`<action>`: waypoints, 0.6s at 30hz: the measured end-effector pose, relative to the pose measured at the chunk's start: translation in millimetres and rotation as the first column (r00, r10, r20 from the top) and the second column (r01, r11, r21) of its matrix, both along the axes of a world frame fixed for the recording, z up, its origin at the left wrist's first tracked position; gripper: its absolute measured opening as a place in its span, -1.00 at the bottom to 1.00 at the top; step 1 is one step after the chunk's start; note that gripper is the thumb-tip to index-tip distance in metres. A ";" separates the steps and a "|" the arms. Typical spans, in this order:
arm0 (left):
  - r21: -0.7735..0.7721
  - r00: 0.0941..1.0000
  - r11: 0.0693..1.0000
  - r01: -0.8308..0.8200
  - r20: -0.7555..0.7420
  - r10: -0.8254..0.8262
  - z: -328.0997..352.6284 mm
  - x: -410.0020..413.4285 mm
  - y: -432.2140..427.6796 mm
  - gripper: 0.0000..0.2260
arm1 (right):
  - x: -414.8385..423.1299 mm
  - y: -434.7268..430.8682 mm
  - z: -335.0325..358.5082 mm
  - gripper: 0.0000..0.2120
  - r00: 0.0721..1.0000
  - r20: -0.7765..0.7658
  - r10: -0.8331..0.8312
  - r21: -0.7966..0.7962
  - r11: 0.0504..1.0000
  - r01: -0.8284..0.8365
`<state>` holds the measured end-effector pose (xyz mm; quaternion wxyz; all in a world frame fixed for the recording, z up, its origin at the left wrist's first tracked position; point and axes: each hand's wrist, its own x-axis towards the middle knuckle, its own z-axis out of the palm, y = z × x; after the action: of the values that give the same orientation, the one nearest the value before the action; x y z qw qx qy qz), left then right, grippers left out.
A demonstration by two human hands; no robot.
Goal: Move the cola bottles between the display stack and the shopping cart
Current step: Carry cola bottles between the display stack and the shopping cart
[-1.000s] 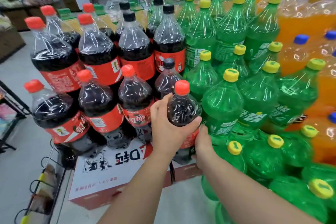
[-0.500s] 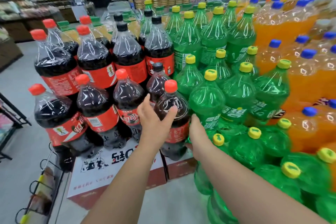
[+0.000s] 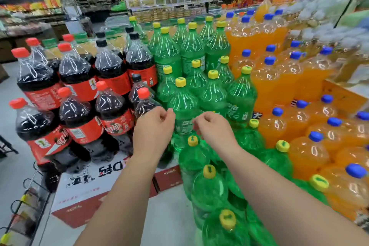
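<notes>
Two empty hands in front of the cola display stack, centre of the frame.

The nearest red-capped clear plastic bottle of dark cola [image 3: 145, 100] stands upright at the right edge of the display stack of cola bottles [image 3: 79, 89], left of centre, its lower body hidden behind the left hand [image 3: 153, 129]. That hand hovers just before it, fingers loosely curled and holding nothing. The right hand [image 3: 213, 131] is close beside it, also loosely curled and empty, in front of the green plastic bottles with yellow caps [image 3: 185, 103]. The cola bottles stand in tiers on white and red cardboard boxes [image 3: 91, 187] at lower left. The orange drink bottles with blue caps [image 3: 279, 85] fill the right side of the frame. A black wire frame [image 3: 30, 195] shows in the lower left corner.
</notes>
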<state>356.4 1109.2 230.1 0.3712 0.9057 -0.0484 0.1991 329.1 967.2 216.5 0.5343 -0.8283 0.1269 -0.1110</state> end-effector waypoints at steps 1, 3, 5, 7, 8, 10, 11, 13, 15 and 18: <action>0.001 1.000 1.000 0.017 -0.002 -0.017 3.3 -5.6 -8.8 -0.64 | -7.5 -11.0 2.9 -0.77 1.000 0.013 -0.002 -0.028 1.000 0.003; 0.003 0.997 0.997 0.074 -0.007 -0.074 11.2 -22.8 -38.9 -0.64 | -30.1 -43.3 9.6 -0.77 0.999 0.041 -0.020 -0.078 0.997 0.023; 0.026 0.991 0.991 0.133 0.026 -0.134 19.2 -43.0 -75.5 -0.63 | -55.1 -79.8 16.2 -0.77 0.995 0.078 -0.056 -0.137 0.988 0.066; 0.038 0.976 0.978 0.204 0.073 -0.206 26.9 -67.3 -119.6 -0.62 | -85.0 -121.8 23.0 -0.77 0.987 0.126 -0.099 -0.178 0.977 0.120; 0.035 0.964 0.968 0.249 0.088 -0.251 30.2 -80.3 -143.5 -0.62 | -101.0 -143.8 26.4 -0.77 0.983 0.143 -0.118 -0.194 0.970 0.145; 0.035 0.931 0.937 0.346 0.106 -0.348 34.9 -107.9 -195.3 -0.61 | -137.5 -190.7 32.9 -0.77 0.973 0.164 -0.164 -0.226 0.954 0.199; 0.029 0.918 0.924 0.382 0.106 -0.383 37.1 -122.1 -221.4 -0.61 | -156.8 -214.3 35.9 -0.76 0.966 0.172 -0.191 -0.235 0.945 0.229; -0.009 0.889 0.895 0.447 0.117 -0.443 40.5 -150.9 -275.4 -0.62 | -197.9 -261.8 41.5 -0.77 0.948 0.188 -0.258 -0.250 0.921 0.300; -0.028 0.843 0.851 0.525 0.153 -0.515 41.4 -181.9 -327.9 -0.62 | -238.5 -307.7 45.0 -0.77 0.928 0.190 -0.321 -0.277 0.889 0.364; -0.041 0.762 0.767 0.641 0.153 -0.629 40.7 -228.9 -404.0 -0.62 | -301.0 -371.4 46.3 -0.76 0.884 0.169 -0.436 -0.261 0.845 0.467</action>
<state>127.6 705.2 270.8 0.4534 0.8029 -0.3672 0.1222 28.1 595.7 262.8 0.3695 -0.8383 0.2724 -0.2940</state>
